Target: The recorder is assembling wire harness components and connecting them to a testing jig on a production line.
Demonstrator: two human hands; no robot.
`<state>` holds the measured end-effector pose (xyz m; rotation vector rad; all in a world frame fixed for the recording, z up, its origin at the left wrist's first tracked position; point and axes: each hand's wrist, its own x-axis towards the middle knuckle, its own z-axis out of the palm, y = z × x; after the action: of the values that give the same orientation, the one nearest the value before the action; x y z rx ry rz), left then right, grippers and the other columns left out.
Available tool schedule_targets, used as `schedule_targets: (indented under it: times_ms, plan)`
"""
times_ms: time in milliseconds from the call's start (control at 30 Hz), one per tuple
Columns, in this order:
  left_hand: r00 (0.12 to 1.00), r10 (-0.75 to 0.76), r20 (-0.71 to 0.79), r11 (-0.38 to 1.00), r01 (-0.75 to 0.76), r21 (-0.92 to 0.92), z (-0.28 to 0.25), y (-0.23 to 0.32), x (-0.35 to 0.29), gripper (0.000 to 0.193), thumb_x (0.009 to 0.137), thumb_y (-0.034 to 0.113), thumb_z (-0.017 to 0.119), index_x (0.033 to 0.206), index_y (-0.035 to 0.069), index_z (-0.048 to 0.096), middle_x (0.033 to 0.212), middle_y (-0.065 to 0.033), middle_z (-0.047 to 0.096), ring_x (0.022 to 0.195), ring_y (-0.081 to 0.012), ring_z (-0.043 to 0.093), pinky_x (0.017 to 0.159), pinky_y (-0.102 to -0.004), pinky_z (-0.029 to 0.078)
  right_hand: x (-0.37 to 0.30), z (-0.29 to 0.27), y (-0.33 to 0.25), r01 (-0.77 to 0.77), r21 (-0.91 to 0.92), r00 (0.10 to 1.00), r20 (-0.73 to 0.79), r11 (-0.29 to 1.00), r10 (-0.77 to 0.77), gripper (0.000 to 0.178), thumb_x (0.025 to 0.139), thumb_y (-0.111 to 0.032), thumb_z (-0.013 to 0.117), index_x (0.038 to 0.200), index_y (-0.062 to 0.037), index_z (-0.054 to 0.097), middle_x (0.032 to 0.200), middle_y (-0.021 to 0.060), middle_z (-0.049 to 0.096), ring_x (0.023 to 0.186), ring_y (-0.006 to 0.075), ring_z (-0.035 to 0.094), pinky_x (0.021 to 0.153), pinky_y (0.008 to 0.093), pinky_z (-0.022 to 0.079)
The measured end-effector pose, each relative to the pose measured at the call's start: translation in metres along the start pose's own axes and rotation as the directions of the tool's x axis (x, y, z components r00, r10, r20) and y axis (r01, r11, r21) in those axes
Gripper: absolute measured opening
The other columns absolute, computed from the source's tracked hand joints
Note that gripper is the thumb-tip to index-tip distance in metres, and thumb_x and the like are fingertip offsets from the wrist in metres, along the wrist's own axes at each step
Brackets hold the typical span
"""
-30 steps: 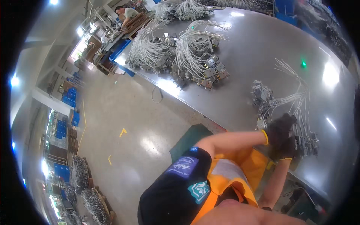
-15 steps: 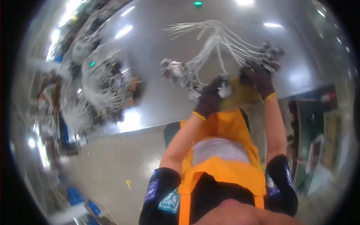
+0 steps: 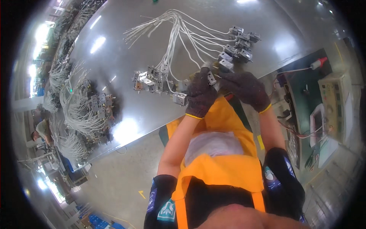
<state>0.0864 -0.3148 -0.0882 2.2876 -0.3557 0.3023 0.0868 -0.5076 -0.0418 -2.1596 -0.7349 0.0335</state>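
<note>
Both my hands wear dark knitted gloves with yellow cuffs. My left hand (image 3: pixel 201 92) is closed around a small silver metal switch-like part (image 3: pixel 211 78) with a white wire leading to it. My right hand (image 3: pixel 247 91) comes in from the right, its fingers pressed together close beside that part; what the fingertips pinch, if anything, is hidden. Beyond the hands a bundle of white wires (image 3: pixel 176 28) fans out over the metal table. Similar metal parts on its ends lie in a cluster (image 3: pixel 240 44) at right and another cluster (image 3: pixel 152 81) at left. One single part (image 3: pixel 180 99) rests beside my left wrist.
The grey metal table (image 3: pixel 126 57) has its near edge just before my orange apron (image 3: pixel 221 173). More wired parts (image 3: pixel 82 110) are heaped at the left. At right stand a beige box with controls (image 3: pixel 333 101) and a red-tipped plug (image 3: pixel 318 63). Another person (image 3: pixel 42 131) is at far left.
My hands have come together around the metal part, where they were farther apart. The view has shifted, so the wire bundle and table appear farther left and turned.
</note>
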Motion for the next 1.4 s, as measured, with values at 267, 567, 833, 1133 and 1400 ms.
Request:
schedule_targets:
  times_ms: [267,567,833,1133,1400]
  plan:
    - [0.985,0.173,-0.027,0.978,-0.175,-0.116,-0.009,0.006,0.014,0.046,0.077,0.019,0.072,0.116,0.005,0.054,0.098,-0.0202,0.063,0.092,-0.0409,0.061,0.075,-0.0474,0.048,0.016,0.008,-0.030,-0.157,-0.310,0.982,0.054,0.938,0.183,0.020,0.087,-0.017,0.057,0.104,-0.0076,0.063,0.079,0.0169,0.065,0.074,0.0372,0.063,0.067,0.0473,0.050]
    - [0.998,0.067,0.018,0.992,-0.065,-0.108,-0.002,0.003,0.006,0.027,0.081,0.018,0.065,0.103,0.006,0.056,0.092,-0.0217,0.063,0.090,-0.0419,0.061,0.075,-0.0487,0.048,0.008,0.024,-0.018,-0.032,-0.475,0.999,0.018,0.880,0.046,0.013,0.087,-0.015,0.053,0.088,-0.0065,0.063,0.076,0.0179,0.063,0.075,0.0361,0.064,0.066,0.0464,0.051]
    - [0.988,0.151,-0.040,0.984,-0.146,0.102,-0.003,0.001,-0.002,0.037,0.080,0.017,0.062,0.113,0.002,0.054,0.099,-0.0195,0.063,0.098,-0.0409,0.061,0.090,-0.0513,0.044,-0.004,0.028,-0.017,-0.009,-0.459,0.997,-0.072,0.888,-0.027,0.026,0.083,-0.017,0.060,0.105,-0.0048,0.062,0.091,0.0163,0.066,0.083,0.0347,0.063,0.074,0.0434,0.051]
    - [0.864,-0.047,0.502,0.818,-0.255,0.516,-0.088,-0.027,0.007,0.050,0.077,0.015,0.063,0.124,0.002,0.052,0.105,-0.0171,0.062,0.105,-0.0348,0.057,0.090,-0.0489,0.044,0.032,0.042,-0.050,-0.642,0.297,0.746,0.455,0.707,0.486,0.046,0.088,-0.027,0.067,0.126,-0.0028,0.057,0.107,0.0121,0.065,0.094,0.0206,0.063,0.082,0.0334,0.050]
    - [0.942,0.299,0.149,0.954,-0.295,-0.052,-0.073,-0.009,0.010,0.072,0.062,0.025,0.085,0.121,0.002,0.052,0.099,-0.0165,0.060,0.092,-0.0368,0.058,0.081,-0.0454,0.047,0.044,0.097,-0.006,-0.260,0.793,0.858,-0.072,0.552,0.508,0.040,0.093,-0.028,0.062,0.126,-0.0038,0.059,0.104,0.0109,0.066,0.093,0.0147,0.061,0.086,0.0303,0.050]
